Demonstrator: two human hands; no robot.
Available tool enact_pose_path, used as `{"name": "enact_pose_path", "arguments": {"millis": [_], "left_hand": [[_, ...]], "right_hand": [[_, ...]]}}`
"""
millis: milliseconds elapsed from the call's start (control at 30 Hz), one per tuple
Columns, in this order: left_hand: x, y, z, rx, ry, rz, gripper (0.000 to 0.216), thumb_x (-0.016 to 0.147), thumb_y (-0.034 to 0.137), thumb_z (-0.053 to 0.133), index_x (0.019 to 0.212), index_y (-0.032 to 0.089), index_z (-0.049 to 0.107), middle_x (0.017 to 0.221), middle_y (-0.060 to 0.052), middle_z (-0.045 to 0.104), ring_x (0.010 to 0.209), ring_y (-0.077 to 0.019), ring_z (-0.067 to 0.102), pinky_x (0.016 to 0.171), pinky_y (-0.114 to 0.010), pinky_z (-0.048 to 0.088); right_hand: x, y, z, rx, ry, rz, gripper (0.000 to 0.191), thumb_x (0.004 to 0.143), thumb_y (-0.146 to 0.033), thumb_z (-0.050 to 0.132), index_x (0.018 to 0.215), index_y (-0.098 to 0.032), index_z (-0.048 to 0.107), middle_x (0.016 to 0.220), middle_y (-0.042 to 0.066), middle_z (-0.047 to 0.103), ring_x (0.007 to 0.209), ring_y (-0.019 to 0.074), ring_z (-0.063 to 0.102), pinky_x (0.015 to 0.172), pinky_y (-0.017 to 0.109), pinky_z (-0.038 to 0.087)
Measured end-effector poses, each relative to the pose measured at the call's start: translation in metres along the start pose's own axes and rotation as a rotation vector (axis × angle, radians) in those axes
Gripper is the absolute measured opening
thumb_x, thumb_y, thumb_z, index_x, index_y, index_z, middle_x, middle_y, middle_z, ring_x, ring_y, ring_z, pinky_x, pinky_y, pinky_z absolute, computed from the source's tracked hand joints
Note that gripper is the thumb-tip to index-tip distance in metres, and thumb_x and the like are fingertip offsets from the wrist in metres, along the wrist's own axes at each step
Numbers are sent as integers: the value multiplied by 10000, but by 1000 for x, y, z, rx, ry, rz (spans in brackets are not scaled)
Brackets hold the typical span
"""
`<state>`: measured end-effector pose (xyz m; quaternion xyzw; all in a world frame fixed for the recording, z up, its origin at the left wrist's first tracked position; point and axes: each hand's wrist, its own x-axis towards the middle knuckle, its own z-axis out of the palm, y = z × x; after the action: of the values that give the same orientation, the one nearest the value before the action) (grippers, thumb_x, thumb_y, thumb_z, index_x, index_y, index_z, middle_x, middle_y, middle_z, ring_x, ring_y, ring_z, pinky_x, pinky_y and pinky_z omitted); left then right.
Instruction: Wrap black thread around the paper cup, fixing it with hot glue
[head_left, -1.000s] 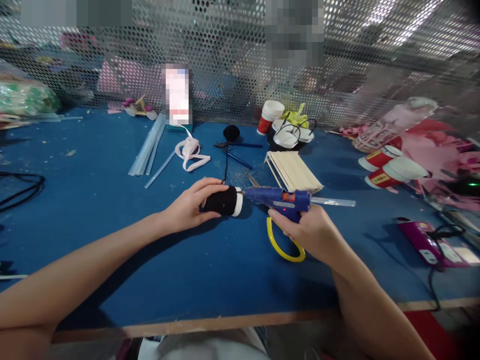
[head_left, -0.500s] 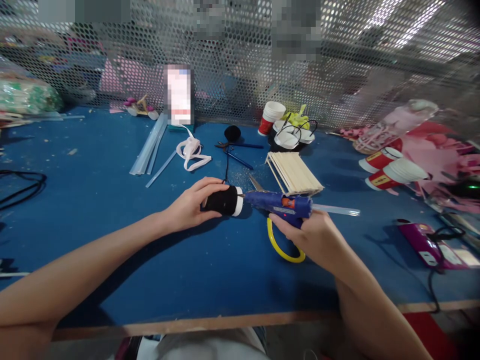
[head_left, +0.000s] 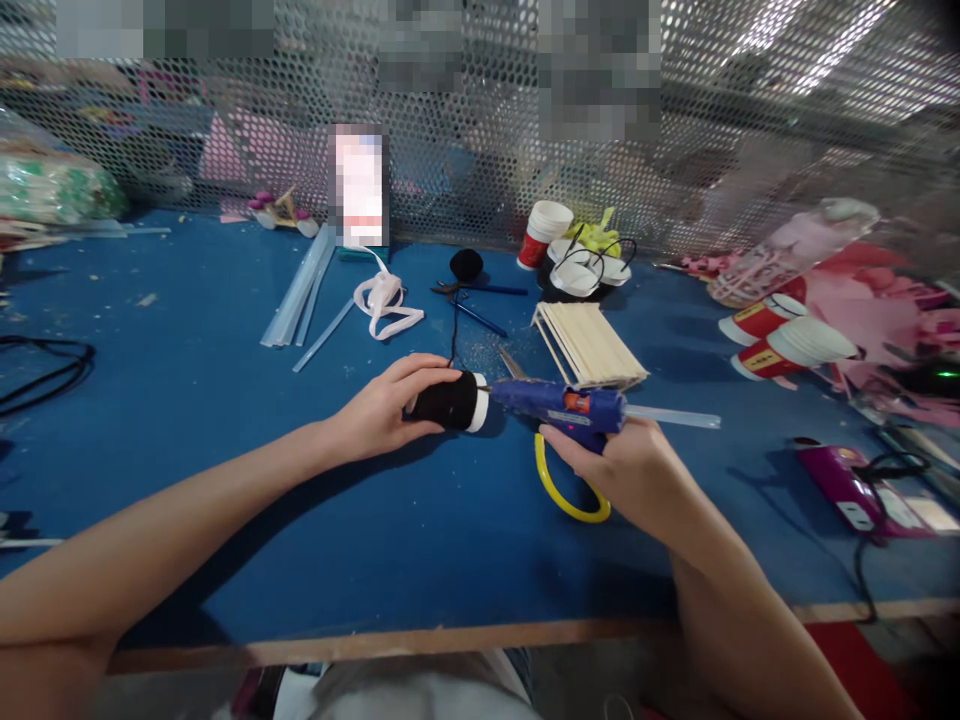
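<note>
My left hand (head_left: 401, 405) is wrapped round a paper cup (head_left: 450, 402) lying on its side, covered in black yarn with a white end showing at the right. From the cup a strand of yarn runs back to a black yarn ball (head_left: 466, 265). In my right hand (head_left: 630, 460) is a blue hot glue gun (head_left: 562, 408), its nozzle at the white end of the cup and a clear glue stick poking out of its back. Beneath the glue gun lie scissors with a yellow handle (head_left: 574, 500), partly hidden.
Pliers with blue handles (head_left: 484, 318), white ribbon (head_left: 386, 300) and clear glue sticks (head_left: 300, 290) lie behind my left hand. A wooden stick frame (head_left: 592, 345) and paper cups (head_left: 795, 345) are further right. A phone (head_left: 361, 190) stands against the perforated metal screen (head_left: 465, 170).
Hardly anything differs. Both hands keep their hold on the cup and the glue gun, and the view has shifted very slightly.
</note>
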<state>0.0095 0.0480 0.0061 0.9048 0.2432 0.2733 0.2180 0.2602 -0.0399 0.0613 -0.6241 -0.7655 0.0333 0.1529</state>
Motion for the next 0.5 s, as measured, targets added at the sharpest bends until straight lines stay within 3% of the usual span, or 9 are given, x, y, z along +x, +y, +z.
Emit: {"name": "enact_pose_path", "arguments": {"millis": [233, 500], "left_hand": [[-1, -1, 1, 6, 1, -8, 527, 758, 223, 632, 1240, 194, 421, 1266, -129, 442, 1204, -253, 416, 994, -425, 391], [1, -2, 0, -43, 34, -59, 530, 743, 254, 651, 1225, 197, 439, 1235, -122, 462, 1170, -241, 446, 983, -412, 400]], "right_hand": [[8, -4, 2, 73, 33, 87, 265, 751, -369, 504, 761, -178, 689, 461, 49, 498, 574, 224, 565, 549, 336, 453], [-3, -6, -1, 42, 10, 15, 299, 751, -390, 485, 768, -180, 698, 408, 44, 459, 525, 220, 544, 528, 334, 447]]}}
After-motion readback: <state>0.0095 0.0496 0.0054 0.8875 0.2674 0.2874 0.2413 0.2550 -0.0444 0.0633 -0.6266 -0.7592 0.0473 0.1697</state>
